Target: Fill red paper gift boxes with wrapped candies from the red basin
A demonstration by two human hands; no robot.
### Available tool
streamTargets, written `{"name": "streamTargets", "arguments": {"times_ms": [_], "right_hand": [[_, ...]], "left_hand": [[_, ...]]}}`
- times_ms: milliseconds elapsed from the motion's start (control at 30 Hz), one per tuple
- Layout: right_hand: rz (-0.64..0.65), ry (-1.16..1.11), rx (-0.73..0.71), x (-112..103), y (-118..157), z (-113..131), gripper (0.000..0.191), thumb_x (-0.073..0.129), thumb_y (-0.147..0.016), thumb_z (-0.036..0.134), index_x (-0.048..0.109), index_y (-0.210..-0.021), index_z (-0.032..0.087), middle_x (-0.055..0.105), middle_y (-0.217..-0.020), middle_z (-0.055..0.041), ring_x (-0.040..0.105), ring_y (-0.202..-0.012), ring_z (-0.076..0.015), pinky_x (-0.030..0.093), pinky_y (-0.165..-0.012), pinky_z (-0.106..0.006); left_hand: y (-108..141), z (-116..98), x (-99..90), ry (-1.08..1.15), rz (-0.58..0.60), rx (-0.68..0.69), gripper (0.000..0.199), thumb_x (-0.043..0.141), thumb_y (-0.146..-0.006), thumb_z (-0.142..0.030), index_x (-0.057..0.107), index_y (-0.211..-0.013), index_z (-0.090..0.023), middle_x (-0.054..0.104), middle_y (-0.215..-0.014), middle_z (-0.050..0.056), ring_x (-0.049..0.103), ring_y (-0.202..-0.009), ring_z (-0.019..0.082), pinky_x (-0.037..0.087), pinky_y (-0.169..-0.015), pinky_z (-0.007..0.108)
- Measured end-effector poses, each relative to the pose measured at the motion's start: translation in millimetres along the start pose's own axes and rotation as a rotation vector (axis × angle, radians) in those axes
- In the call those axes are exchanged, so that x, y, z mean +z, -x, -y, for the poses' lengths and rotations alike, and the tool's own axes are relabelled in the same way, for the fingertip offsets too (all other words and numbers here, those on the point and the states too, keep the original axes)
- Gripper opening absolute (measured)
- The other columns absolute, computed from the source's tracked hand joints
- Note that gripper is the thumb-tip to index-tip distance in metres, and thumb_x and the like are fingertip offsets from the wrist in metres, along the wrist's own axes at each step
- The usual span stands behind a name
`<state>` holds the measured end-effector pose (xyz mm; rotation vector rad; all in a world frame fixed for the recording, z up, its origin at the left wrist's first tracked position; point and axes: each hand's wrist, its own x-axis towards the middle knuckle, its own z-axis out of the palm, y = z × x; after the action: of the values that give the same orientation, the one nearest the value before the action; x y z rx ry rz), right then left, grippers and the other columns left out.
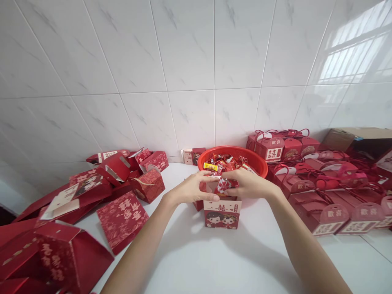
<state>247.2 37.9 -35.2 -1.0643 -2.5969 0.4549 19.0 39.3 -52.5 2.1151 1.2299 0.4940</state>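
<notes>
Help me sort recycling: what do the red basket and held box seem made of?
Red basket: probably plastic, smooth and shiny, given its rounded one-colour rim. Held box: likely thin card, smooth with little shine, given its printed flat panels and crisp edges.

A cardboard box [364, 132] sits near the tiled wall [190, 49].

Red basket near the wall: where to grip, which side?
Probably the red basket's rim at its left, coming from above. The round rim stands above the wrapped sweets, leaving an edge to pinch. Its right is crowded by stacked boxes; left hand and right hand occupy the near side. It's loaded, so lift level.
</notes>
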Motion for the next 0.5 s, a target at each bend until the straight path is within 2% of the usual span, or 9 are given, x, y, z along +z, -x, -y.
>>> {"name": "streamTargets", "arguments": {"times_ms": [100, 200, 300, 400, 500], "right_hand": [[0.063, 0.049, 0.020, 1, 1, 6, 0.011, 0.064, -0.081, 0.015, 0.070, -0.089, 0.019, 0.067, -0.073, -0.0021, 0.055, -0.064, -0.0158, 0.033, -0.058, -0.026], [-0.001, -0.047, -0.005, 4, 0, 6, 0.023, 0.061, -0.082, 0.012, 0.069, -0.103, 0.019, 0.073, -0.087, -0.0049, 0.063, -0.072, -0.0188, 0.040, -0.063, -0.027], [-0.057, -0.135, -0.012, 4, 0, 3, 0.023, 0.056, -0.082, 0.009, 0.068, -0.099, 0.017, 0.074, -0.086, -0.0054, 0.067, -0.075, -0.0191, 0.045, -0.065, -0.026], [-0.157, -0.142, -0.025, -1, 2, 0, 0.011, 0.057, -0.088, 0.018, 0.068, -0.090, 0.018, 0.072, -0.083, -0.0051, 0.066, -0.075, -0.0186, 0.046, -0.066, -0.027], [-0.267, -0.109, -0.010, -8, 7, -4, 0.017, 0.061, -0.090, 0.033, 0.067, -0.095, 0.019, 0.072, -0.092, -0.0063, 0.066, -0.083, -0.0205, 0.047, -0.069, -0.029]], "left_hand": [[-1, 2, 0.2, -0.001, -0.002, 0.030, 0.071, 0.081, -0.068, -0.054, 0.064, -0.133, -0.031, 0.043, -0.155, 0.007, 0.051, -0.131, 0.035, 0.046, -0.104, 0.043], [-2, 5, 0.5, 0.027, 0.000, 0.067, 0.064, 0.079, -0.071, -0.053, 0.067, -0.130, -0.032, 0.047, -0.152, 0.006, 0.056, -0.125, 0.033, 0.049, -0.100, 0.040], [-3, 6, 1.1, 0.029, -0.012, 0.078, 0.062, 0.079, -0.072, -0.053, 0.067, -0.129, -0.033, 0.049, -0.151, 0.006, 0.056, -0.126, 0.033, 0.049, -0.100, 0.039], [-2, 5, 0.7, 0.027, -0.013, 0.104, 0.059, 0.077, -0.076, -0.051, 0.066, -0.130, -0.031, 0.054, -0.146, 0.007, 0.053, -0.128, 0.032, 0.046, -0.103, 0.040], [-1, 3, -1.3, 0.001, 0.018, 0.138, 0.054, 0.071, -0.082, -0.049, 0.065, -0.132, -0.030, 0.056, -0.142, 0.010, 0.053, -0.128, 0.031, 0.046, -0.102, 0.040]]}}
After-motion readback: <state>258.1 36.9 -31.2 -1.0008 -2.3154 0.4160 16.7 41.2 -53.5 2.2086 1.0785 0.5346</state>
